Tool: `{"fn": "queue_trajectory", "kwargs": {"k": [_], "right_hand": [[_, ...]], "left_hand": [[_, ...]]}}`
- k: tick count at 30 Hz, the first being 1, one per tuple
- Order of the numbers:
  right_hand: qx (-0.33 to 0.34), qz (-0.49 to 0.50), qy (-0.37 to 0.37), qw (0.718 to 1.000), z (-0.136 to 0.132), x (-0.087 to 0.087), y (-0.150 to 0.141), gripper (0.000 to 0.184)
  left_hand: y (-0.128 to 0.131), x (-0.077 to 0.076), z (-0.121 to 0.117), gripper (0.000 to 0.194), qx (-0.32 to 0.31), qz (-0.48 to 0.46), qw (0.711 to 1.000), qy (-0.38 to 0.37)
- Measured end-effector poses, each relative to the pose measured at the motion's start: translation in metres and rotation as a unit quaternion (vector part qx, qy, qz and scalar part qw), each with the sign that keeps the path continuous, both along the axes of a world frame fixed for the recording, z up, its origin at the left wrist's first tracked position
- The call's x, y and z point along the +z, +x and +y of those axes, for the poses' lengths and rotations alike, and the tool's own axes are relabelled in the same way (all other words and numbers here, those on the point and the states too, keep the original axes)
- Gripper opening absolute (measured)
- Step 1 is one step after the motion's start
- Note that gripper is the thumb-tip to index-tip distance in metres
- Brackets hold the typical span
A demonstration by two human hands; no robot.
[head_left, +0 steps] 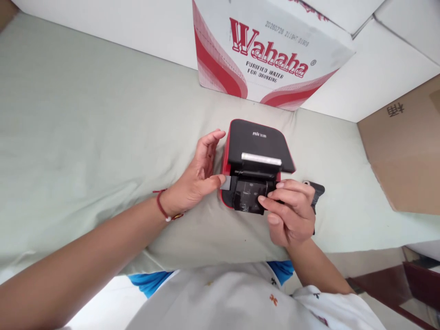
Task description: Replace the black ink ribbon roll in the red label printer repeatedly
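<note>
A small red and black printer (259, 137) stands on the cloth in front of me, its black top carrying white lettering and a silver strip along the front edge. At its front a glossy black flap (249, 197) shows, tilted toward me. My left hand (197, 178) is at the printer's left side, fingers spread, the thumb touching near a small grey patch at the corner. My right hand (292, 211) grips the flap's right edge, with the index fingertip on its face and the thumb below. The flap's far edge inside the printer is hidden.
A black object (315, 190) lies partly hidden behind my right hand. A Wahaha water carton (254, 87) stands behind the printer. At the right is a brown cardboard box (405, 151). Pale green cloth (85, 137) covers the surface, and a white wall runs behind.
</note>
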State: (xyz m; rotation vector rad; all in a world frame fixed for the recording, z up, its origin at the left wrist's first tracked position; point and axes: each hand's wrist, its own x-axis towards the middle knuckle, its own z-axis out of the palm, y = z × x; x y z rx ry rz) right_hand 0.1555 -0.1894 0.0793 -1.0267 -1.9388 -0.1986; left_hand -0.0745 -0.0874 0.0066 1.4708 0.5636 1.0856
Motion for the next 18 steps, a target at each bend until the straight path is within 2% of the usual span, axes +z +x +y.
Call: {"fn": "queue_trajectory", "kwargs": {"k": [3,6,9,11,13,15,16,18], "right_hand": [[0.022,-0.018,-0.009,1.000,-0.002,0.007,0.002,0.031],[0.054,0.008,-0.077,0.996,0.001,0.022,0.010,0.036],[0.014,0.112,-0.142,0.983,0.013,0.047,0.019,0.040],[-0.025,0.113,-0.209,0.971,0.028,0.065,0.020,0.034],[-0.033,0.022,-0.290,0.956,0.045,0.079,0.016,0.025],[-0.038,-0.113,-0.345,0.931,0.063,0.088,0.006,0.021],[-0.050,-0.182,-0.365,0.912,0.071,0.090,-0.001,0.023],[-0.094,-0.310,-0.409,0.853,0.085,0.091,-0.015,0.028]], "left_hand": [[0.000,0.001,0.002,0.087,-0.016,-0.015,1.000,-0.014],[0.000,0.003,0.002,0.079,-0.036,-0.031,0.998,-0.030],[0.001,0.005,0.001,0.074,-0.043,-0.046,0.997,-0.052],[0.003,0.005,0.001,0.073,-0.039,-0.053,0.996,-0.065],[0.006,0.006,0.001,0.070,-0.026,-0.061,0.995,-0.079],[0.008,0.006,-0.001,0.062,-0.006,-0.056,0.995,-0.083],[0.009,0.007,-0.003,0.057,0.015,-0.044,0.996,-0.073],[0.009,0.010,-0.009,0.045,0.087,0.004,0.996,-0.016]]}}
